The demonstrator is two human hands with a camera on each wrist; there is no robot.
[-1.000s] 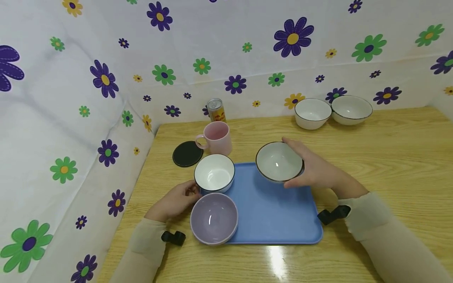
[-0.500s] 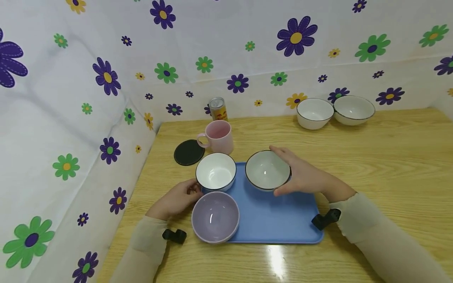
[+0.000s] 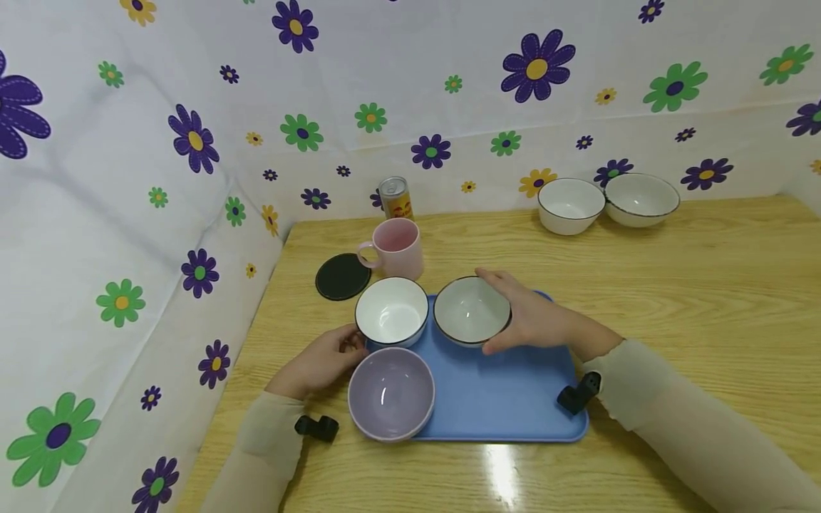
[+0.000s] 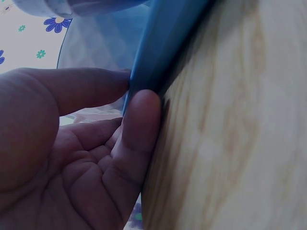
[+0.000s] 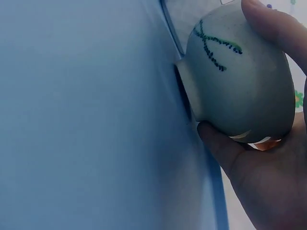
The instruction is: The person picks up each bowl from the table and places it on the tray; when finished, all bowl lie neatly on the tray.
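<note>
My right hand [image 3: 532, 315] grips a pale grey bowl [image 3: 471, 310] with a dark rim, thumb and fingers on opposite sides. In the right wrist view, the bowl [image 5: 240, 76] shows a green painted sprig; its foot is at the blue surface, slightly tilted, and full contact is unclear. Beneath lies a blue tray [image 3: 497, 392]. At its left edge my left hand [image 3: 321, 362] pinches the tray rim [image 4: 163, 43] between thumb and finger, plain in the left wrist view. A white bowl [image 3: 391, 310] and a purple bowl [image 3: 391, 395] stand on the tray's left side.
Behind the tray stand a pink mug [image 3: 399, 249] and a drink can [image 3: 395, 198], with a black round coaster [image 3: 343, 276] beside them. Two white bowls, a deeper one [image 3: 571, 206] and a wider one [image 3: 641, 199], sit near the flowered back wall.
The right hand has carried the grey bowl left and lower, to beside the white bowl at the tray's back. My left hand has stayed at the tray edge.
</note>
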